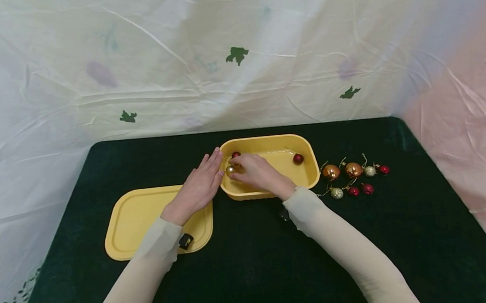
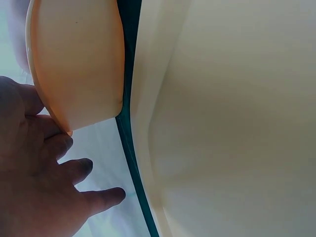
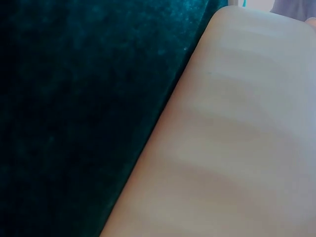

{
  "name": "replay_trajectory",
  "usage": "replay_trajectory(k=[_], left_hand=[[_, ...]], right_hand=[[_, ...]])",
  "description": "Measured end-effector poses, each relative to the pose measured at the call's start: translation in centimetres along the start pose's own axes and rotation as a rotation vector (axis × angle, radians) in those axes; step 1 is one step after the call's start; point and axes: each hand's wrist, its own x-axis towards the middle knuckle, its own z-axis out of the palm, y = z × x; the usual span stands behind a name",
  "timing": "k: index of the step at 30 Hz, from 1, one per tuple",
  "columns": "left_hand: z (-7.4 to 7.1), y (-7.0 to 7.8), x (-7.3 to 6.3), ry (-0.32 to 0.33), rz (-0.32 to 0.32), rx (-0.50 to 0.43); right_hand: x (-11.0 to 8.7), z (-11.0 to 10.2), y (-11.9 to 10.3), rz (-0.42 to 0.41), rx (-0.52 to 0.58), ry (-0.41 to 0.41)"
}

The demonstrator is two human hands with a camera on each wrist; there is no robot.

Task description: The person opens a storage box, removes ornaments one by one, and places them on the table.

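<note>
A yellow plastic box (image 1: 263, 142) stands at the far middle of the table. My left hand (image 1: 196, 188) rests against its left end with fingers straight; in the left wrist view that hand (image 2: 42, 168) is at the rim of the box (image 2: 79, 64). Reaching inside, my right hand (image 1: 264, 173) pinches a small gold Christmas bauble (image 1: 229, 170) near the left end. A dark red bauble (image 1: 236, 155) lies just behind it, and another red bauble (image 1: 298, 158) sits toward the right. Only the box's side wall (image 3: 237, 123) fills the right wrist view; the right hand is hidden there.
Several hanging-loop baubles lie right of the box, including a copper bauble (image 1: 353, 170), a glittery gold bauble (image 1: 336, 193) and a red bauble (image 1: 368, 188). The yellow lid (image 1: 141, 216) lies under the left forearm on the dark green tablecloth (image 1: 244, 275). A pale curtain (image 1: 238, 90) hangs behind.
</note>
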Motion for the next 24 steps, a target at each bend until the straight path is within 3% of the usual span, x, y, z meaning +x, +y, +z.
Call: replay_trajectory(k=[13,24], left_hand=[[0.10,-0.10,0.09,0.010,0.007,0.007],[0.12,-0.16,0.20,0.008,0.000,0.001]], right_hand=[[0.18,0.18,0.14,-0.011,0.028,-0.001],[-0.06,0.03,-0.04,0.029,0.051,0.001]])
